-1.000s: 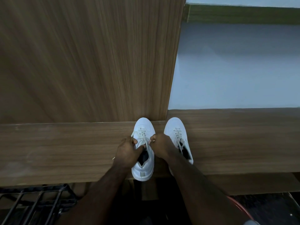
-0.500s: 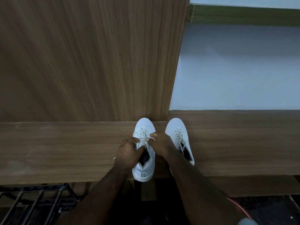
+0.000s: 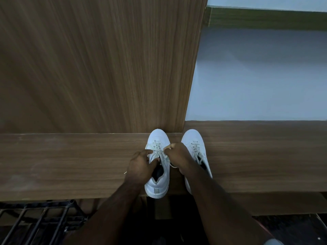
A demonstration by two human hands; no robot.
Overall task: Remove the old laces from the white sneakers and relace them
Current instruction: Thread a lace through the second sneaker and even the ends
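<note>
At six o'clock on the wooden surface (image 3: 70, 165), two white sneakers (image 3: 158, 174) side by side, toes to twelve. Right hand (image 3: 178, 154) now lifted toward twelve from half a second ago, grip pinching the lace (image 3: 163, 155) of the left shoe; left hand (image 3: 139, 167) fingers curled at the tongue, apparently on lace too. Likely knot loosening; unlacing barely begun. Right shoe untouched.

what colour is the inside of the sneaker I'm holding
Black, inside the left white sneaker, seen in the head view.
</note>
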